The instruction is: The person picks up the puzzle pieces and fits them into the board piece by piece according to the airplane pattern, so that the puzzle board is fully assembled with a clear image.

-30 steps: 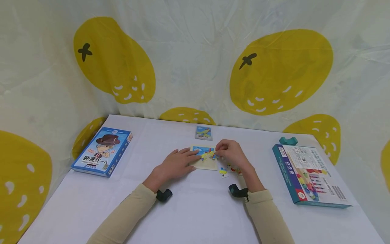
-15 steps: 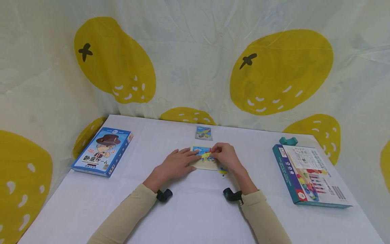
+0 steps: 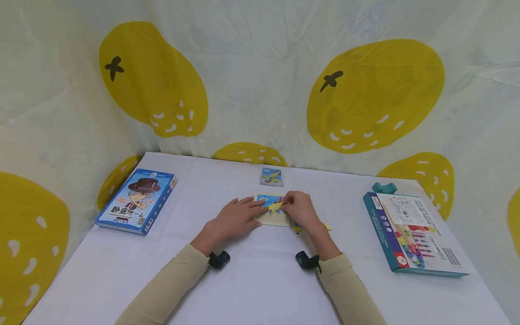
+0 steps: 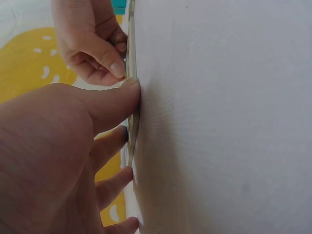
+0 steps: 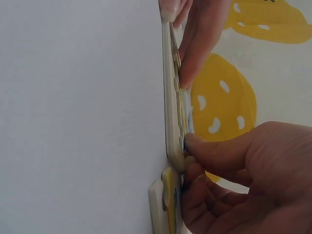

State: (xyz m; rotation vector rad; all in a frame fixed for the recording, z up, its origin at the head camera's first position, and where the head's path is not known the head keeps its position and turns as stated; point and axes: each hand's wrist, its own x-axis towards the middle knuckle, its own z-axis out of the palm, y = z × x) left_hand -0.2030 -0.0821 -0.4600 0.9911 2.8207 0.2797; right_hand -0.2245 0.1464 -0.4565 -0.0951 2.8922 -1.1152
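A small wooden jigsaw board (image 3: pixel 274 220) lies mid-table, its upper part filled with blue pieces and a yellow plane picture (image 3: pixel 274 207). My left hand (image 3: pixel 237 219) rests flat at its left side, fingers spread over the edge; in the left wrist view the thumb lies along the near edge. My right hand (image 3: pixel 302 210) is over the board's right side, thumb and fingertips pinching a puzzle piece that they mostly hide. In the right wrist view these fingertips meet right at the board's corner. Loose puzzle pieces (image 5: pixel 168 200) lie beside that corner, partly hidden under the right wrist in the head view.
A picture card (image 3: pixel 271 177) of a plane lies behind the board. At the left stands a blue game box (image 3: pixel 136 201). A larger flat box (image 3: pixel 414 234) lies at the right, with a teal block (image 3: pixel 384 188) behind it. A patterned cloth hangs behind the table.
My right hand has moved left from the board's right edge onto the picture, carrying a piece in its fingertips. Its wrist now covers more of the loose pieces. The left hand stays still.
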